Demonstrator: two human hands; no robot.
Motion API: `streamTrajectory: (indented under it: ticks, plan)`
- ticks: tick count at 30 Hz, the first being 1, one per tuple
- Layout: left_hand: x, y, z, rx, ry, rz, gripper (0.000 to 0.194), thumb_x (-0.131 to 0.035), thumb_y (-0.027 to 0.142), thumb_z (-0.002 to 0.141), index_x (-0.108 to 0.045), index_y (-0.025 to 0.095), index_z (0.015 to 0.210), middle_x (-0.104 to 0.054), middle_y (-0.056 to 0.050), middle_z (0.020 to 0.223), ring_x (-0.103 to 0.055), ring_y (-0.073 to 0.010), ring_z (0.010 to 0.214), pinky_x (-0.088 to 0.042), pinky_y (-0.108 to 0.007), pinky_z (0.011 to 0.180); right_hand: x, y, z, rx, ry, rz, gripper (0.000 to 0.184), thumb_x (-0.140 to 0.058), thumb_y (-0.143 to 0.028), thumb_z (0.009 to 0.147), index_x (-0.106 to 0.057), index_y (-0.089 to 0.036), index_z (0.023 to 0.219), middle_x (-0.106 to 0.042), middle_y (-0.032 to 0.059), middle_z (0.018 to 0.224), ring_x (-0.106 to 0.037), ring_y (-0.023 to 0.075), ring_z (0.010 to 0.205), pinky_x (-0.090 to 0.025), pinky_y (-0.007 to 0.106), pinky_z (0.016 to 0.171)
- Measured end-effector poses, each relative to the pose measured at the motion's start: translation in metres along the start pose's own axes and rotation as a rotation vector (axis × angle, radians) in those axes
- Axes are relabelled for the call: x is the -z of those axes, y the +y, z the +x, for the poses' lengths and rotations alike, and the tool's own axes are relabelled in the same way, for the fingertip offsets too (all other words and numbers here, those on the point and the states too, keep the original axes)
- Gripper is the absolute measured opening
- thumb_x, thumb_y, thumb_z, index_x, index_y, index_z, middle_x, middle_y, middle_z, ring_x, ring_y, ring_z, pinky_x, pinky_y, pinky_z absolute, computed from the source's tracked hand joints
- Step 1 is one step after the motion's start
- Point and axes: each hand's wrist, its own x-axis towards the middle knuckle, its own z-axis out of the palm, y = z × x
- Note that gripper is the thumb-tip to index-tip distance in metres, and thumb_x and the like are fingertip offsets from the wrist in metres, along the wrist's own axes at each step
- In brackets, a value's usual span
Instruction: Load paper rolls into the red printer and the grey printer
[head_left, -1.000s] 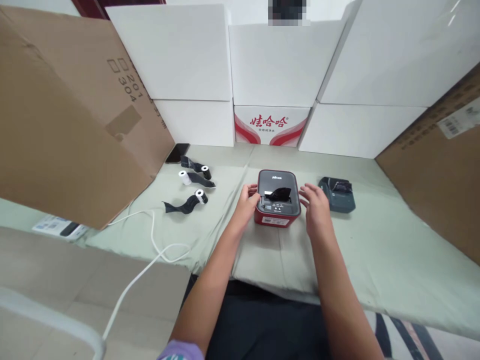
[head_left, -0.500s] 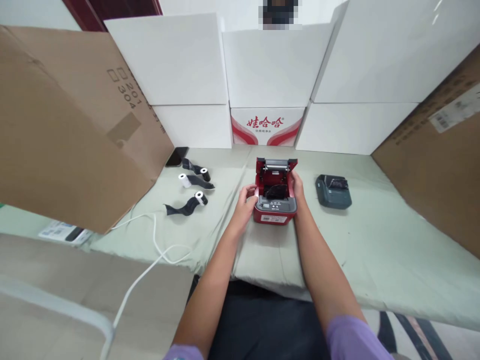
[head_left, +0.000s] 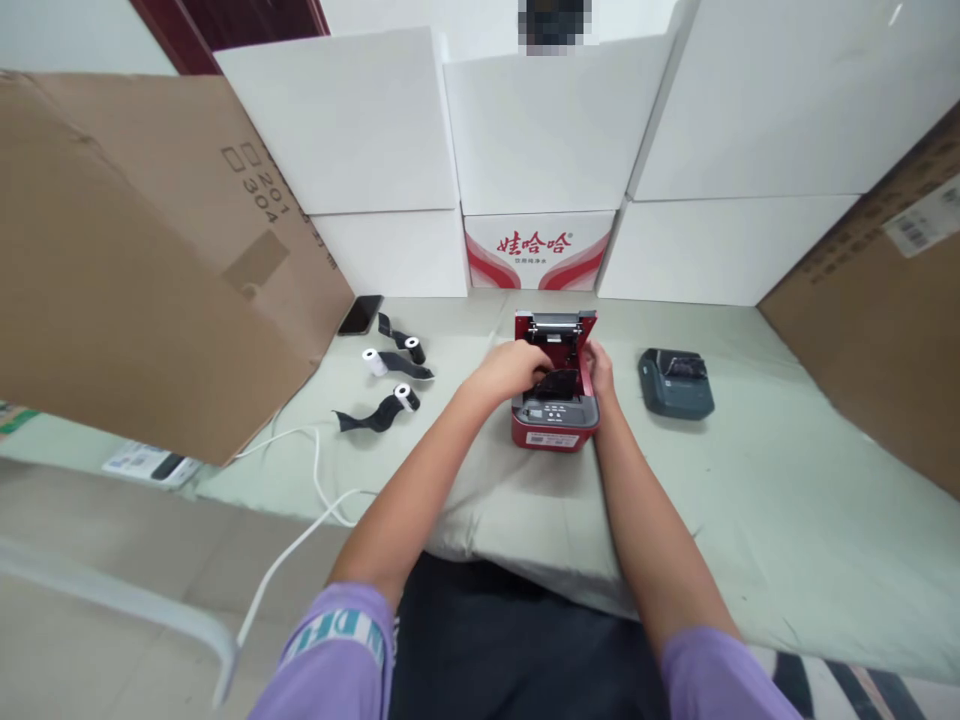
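A red and grey label printer [head_left: 555,438] stands on the cloth before me, its lid [head_left: 555,330] raised. Inside its bay shows a shiny black paper roll [head_left: 560,384]. My left hand [head_left: 516,368] reaches over the printer's left wall into the bay, fingers curled at the roll; the fingertips are partly hidden. Against the printer's right side, my right hand [head_left: 599,370] is wrapped with the fingers behind it. To the left lie three small rolls with loose black tails: a far roll [head_left: 415,349], a middle roll [head_left: 373,361] and a near roll [head_left: 406,397].
A dark grey portable printer [head_left: 676,385] sits to the right. At the back left lies a phone [head_left: 361,315]. White boxes [head_left: 540,140] wall off the back, with a cardboard sheet [head_left: 150,260] at left and another cardboard piece [head_left: 877,330] at right. A white cable [head_left: 315,515] hangs over the front edge.
My left hand has left the printer's left side and moved up and right into the open bay, onto the black roll. My right hand stays on the printer's right side.
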Motion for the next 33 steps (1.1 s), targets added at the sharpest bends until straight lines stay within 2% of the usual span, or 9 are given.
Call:
streamTrajectory:
  ticks: [3, 7, 11, 15, 18, 22, 25, 29, 33]
  plan:
    - [-0.001, 0.014, 0.018, 0.056, -0.091, 0.152, 0.030, -0.063, 0.003, 0.069, -0.079, 0.024, 0.083, -0.077, -0.011, 0.100, -0.068, -0.0331, 0.104, -0.046, -0.042, 0.099, -0.002, -0.003, -0.002, -0.022, 0.049, 0.106, 0.033, -0.054, -0.054, 0.072, -0.057, -0.023, 0.082, -0.069, 0.0033, 0.087, -0.065, 0.0213, 0.091, -0.053, 0.039, 0.091]
    - [-0.006, 0.019, 0.018, 0.054, -0.110, 0.256, 0.027, -0.061, 0.004, 0.071, -0.079, 0.021, 0.084, -0.076, -0.015, 0.103, -0.068, -0.0361, 0.105, -0.047, -0.044, 0.098, -0.005, -0.011, -0.009, -0.019, 0.079, 0.093, 0.027, -0.053, -0.050, 0.075, -0.056, -0.023, 0.078, -0.067, 0.0029, 0.083, -0.063, 0.0217, 0.089, -0.053, 0.039, 0.090]
    - [-0.002, 0.014, 0.008, -0.003, -0.043, 0.162, 0.036, -0.062, 0.006, 0.071, -0.078, 0.024, 0.097, -0.076, -0.012, 0.107, -0.067, -0.0320, 0.106, -0.048, -0.041, 0.098, -0.005, -0.020, -0.014, 0.014, 0.056, -0.037, 0.026, -0.052, -0.050, 0.078, -0.052, -0.025, 0.071, -0.064, 0.0020, 0.078, -0.060, 0.0216, 0.089, -0.053, 0.038, 0.088]
    - [0.013, 0.018, -0.010, -0.108, 0.046, 0.053, 0.042, -0.067, 0.013, 0.072, -0.075, 0.023, 0.112, -0.074, -0.009, 0.109, -0.067, -0.0268, 0.103, -0.049, -0.037, 0.097, -0.002, -0.025, -0.012, 0.024, 0.032, -0.154, 0.031, -0.052, -0.054, 0.079, -0.055, -0.024, 0.072, -0.064, 0.0017, 0.080, -0.059, 0.0214, 0.091, -0.050, 0.038, 0.092]
    - [0.033, 0.016, -0.032, -0.106, 0.231, -0.025, 0.052, -0.070, 0.018, 0.072, -0.068, 0.022, 0.124, -0.070, -0.008, 0.115, -0.068, -0.0211, 0.093, -0.051, -0.033, 0.092, -0.001, -0.025, -0.012, 0.026, 0.033, -0.172, 0.033, -0.052, -0.056, 0.079, -0.055, -0.023, 0.072, -0.065, 0.0023, 0.082, -0.059, 0.0223, 0.094, -0.049, 0.038, 0.092]
    - [0.066, -0.011, -0.059, 0.144, 0.583, -0.064, 0.044, -0.066, 0.027, 0.080, -0.064, 0.023, 0.124, -0.068, -0.005, 0.117, -0.068, -0.0157, 0.079, -0.052, -0.028, 0.081, -0.001, -0.025, -0.013, 0.037, 0.028, -0.180, 0.030, -0.051, -0.053, 0.080, -0.054, -0.024, 0.072, -0.064, 0.0020, 0.081, -0.057, 0.0217, 0.092, -0.049, 0.037, 0.089]
    - [0.082, -0.045, -0.064, 0.399, 0.711, 0.022, 0.041, -0.065, 0.036, 0.083, -0.062, 0.025, 0.123, -0.071, -0.003, 0.106, -0.068, -0.0157, 0.073, -0.050, -0.027, 0.077, -0.001, -0.025, -0.013, 0.037, 0.040, -0.190, 0.027, -0.050, -0.049, 0.080, -0.054, -0.024, 0.073, -0.063, 0.0020, 0.080, -0.056, 0.0211, 0.091, -0.048, 0.036, 0.089]
    - [0.078, -0.083, -0.054, 0.665, 0.650, 0.215, 0.037, -0.069, 0.048, 0.081, -0.066, 0.026, 0.112, -0.073, -0.007, 0.103, -0.067, -0.0253, 0.097, -0.048, -0.034, 0.085, -0.001, -0.025, -0.013, 0.044, 0.028, -0.155, 0.026, -0.051, -0.047, 0.081, -0.056, -0.023, 0.073, -0.064, 0.0013, 0.082, -0.057, 0.0195, 0.092, -0.047, 0.034, 0.092]
    - [0.053, -0.099, -0.037, 0.683, 0.574, 0.381, 0.039, -0.070, 0.055, 0.080, -0.071, 0.022, 0.101, -0.060, -0.016, 0.125, -0.053, -0.0340, 0.122, -0.046, -0.042, 0.095, 0.000, -0.023, -0.011, 0.065, 0.025, -0.121, 0.025, -0.053, -0.045, 0.081, -0.056, -0.023, 0.071, -0.063, 0.0012, 0.081, -0.056, 0.0198, 0.092, -0.047, 0.034, 0.091]
